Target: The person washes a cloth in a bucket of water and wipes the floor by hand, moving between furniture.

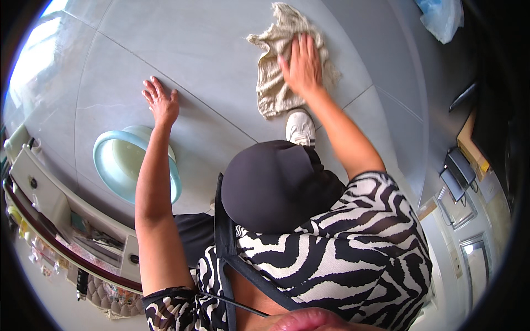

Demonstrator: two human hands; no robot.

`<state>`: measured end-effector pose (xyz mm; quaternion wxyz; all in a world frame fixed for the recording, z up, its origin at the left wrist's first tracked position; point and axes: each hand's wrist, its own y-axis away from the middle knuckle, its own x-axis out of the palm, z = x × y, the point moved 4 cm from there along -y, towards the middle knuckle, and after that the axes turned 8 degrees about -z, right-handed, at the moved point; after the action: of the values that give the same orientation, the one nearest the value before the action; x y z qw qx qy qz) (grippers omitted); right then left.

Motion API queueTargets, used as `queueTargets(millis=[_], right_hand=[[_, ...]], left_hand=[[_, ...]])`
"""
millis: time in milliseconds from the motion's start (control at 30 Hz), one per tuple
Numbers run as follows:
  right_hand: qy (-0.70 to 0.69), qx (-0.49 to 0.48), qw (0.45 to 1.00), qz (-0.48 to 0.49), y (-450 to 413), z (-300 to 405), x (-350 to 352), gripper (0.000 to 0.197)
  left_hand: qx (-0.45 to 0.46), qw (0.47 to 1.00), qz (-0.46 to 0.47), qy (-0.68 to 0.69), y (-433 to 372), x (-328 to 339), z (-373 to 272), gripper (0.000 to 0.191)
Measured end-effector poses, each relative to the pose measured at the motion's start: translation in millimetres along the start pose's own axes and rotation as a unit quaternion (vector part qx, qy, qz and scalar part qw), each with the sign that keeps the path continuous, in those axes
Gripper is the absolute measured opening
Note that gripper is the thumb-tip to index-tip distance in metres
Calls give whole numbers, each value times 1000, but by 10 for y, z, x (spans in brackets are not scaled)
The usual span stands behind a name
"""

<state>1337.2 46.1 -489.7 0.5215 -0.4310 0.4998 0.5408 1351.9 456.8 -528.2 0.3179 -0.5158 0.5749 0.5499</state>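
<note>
My right hand point(303, 66) lies palm down on a crumpled beige knit cloth point(275, 89). Its fingers are stretched out flat over the fabric, not curled around it. The cloth has frayed edges and is spread on the grey tiled floor point(198, 49). To the left, my left hand point(161, 103) is empty with its fingers apart. It is over the floor, just beyond a pale blue plastic basin point(107, 165); whether it touches the tile I cannot tell. The basin is tipped towards me, and my left forearm hides part of its rim.
A white shoe point(299, 126) stands by the cloth's near edge. My dark-clad knee point(269, 186) is raised between my arms. At left is a white cabinet point(41, 178) with drawers and small items. A grey panel point(397, 82) borders the floor at right, with a blue plastic bag point(443, 18) beyond.
</note>
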Motion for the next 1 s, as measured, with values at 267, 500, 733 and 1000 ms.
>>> queueTargets(millis=[267, 500, 733, 1000], right_hand=[[-19, -43, 990, 136, 49, 630, 178, 82], [-139, -216, 966, 42, 802, 1044, 327, 76], [-90, -86, 987, -102, -477, 488, 229, 70], [-248, -262, 924, 124, 856, 1174, 84, 50]], left_hand=[[50, 998, -43, -8, -53, 30, 19, 84], [41, 999, -25, -3, -53, 86, 97, 83], [16, 1000, -3, 4, -20, 33, 67, 83], [-5, 1000, 1, 9, -9, -22, -27, 81]])
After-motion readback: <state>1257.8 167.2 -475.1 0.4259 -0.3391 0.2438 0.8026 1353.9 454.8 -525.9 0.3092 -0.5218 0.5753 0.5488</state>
